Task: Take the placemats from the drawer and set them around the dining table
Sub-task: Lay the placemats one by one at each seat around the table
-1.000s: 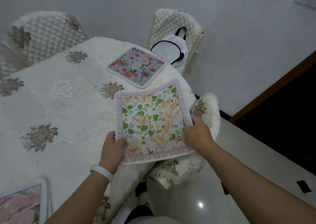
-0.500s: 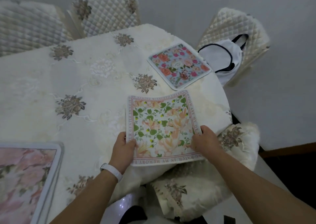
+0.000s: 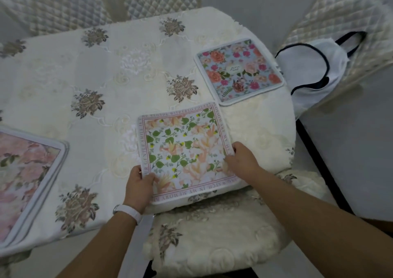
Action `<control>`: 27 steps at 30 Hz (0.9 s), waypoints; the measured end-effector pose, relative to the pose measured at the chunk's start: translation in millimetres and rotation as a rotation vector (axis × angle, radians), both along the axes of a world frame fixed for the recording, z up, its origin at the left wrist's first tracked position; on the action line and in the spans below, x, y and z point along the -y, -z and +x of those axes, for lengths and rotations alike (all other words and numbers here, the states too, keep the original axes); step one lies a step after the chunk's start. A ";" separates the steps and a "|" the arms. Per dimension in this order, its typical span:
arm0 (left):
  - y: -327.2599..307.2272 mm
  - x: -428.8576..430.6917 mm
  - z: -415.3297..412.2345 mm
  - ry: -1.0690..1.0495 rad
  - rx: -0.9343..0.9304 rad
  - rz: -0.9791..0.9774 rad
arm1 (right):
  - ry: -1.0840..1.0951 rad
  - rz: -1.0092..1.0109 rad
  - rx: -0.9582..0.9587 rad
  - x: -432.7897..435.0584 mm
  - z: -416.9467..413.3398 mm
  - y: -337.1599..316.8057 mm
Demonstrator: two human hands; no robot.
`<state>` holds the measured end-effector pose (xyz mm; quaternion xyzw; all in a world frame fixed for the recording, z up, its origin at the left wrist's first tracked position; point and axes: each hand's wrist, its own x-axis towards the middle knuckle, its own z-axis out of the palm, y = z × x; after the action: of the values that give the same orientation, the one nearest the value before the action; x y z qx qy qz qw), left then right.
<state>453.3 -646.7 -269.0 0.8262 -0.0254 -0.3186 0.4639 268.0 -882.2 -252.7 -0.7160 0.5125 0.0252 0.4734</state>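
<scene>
1. Cream embroidered tablecloth [image 3: 63, 82] with brown-grey flower motifs covers the dining table, which fills the upper and left parts of the head view.
2. Left hand [image 3: 138, 187]: it pinches the near-left corner of the square placemat with green leaves, peach flowers and a pink lettered border [image 3: 182, 148]. The thumb lies on top; the other fingers are hidden under the mat.
3. White wristband [image 3: 129, 210]: it sits on the left wrist, just behind the hand.
4. Right hand [image 3: 240, 163]: its curled fingers grip the right edge of the same placemat, close to the near-right corner.
5. Leaf-patterned placemat: it lies on the tablecloth between both hands, with its near edge at the near rim of the table.
6. Square blue placemat with red and pink roses and a white rim [image 3: 238, 71]: it lies flat on the table beyond and to the right of the held mat, corner close to corner, at the far-right rim.
7. Stack of pink floral placemats with grey rims [image 3: 27, 175]: it lies at the left edge of the view, well apart from both hands.
8. Cream cushioned chair seat [image 3: 212, 241]: it stands below the hands, tucked against the table.
9. Quilted cream chair [image 3: 340, 16]: it stands at the far right and carries a white bag with dark trim [image 3: 308, 69].
</scene>
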 end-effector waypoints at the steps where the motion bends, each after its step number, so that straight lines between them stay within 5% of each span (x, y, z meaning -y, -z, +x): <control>1: 0.1 0.9 0.0 -0.016 -0.002 0.014 | -0.004 0.009 0.004 2.9 -1.0 1.8; 15: -4.0 1.0 -6.9 0.039 0.201 0.165 | -0.012 -0.021 -0.006 16.3 0.7 15.4; 20: -0.5 3.5 -17.6 0.367 0.652 0.289 | -0.497 -0.674 -0.005 5.2 0.2 20.9; 23: 10.4 11.8 -26.8 0.722 0.695 0.292 | -0.833 -0.703 -0.026 -8.0 7.9 33.6; 27: 29.6 31.2 -14.2 0.896 0.763 0.337 | -1.003 -0.685 -0.116 -18.0 28.6 50.1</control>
<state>439.2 -677.9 -298.6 0.8531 -0.4838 -0.1642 0.1058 296.6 -864.2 -302.8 -0.9790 0.1169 0.1179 0.1181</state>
